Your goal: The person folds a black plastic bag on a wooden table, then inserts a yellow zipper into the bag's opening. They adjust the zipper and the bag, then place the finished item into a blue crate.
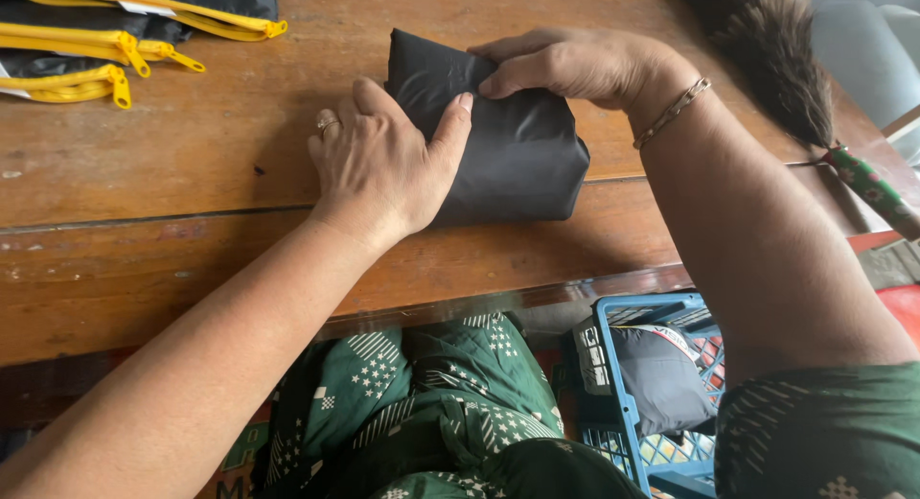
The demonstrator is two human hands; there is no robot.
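Your left hand [379,163] presses flat and your right hand [565,66] pinches the black cloth bundle [513,144], already folded compact (only tidying seems left).

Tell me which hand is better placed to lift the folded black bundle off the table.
Probably the right hand: its fingers already curl over the black bundle's top edge. The left hand lies flat, pressing its side.
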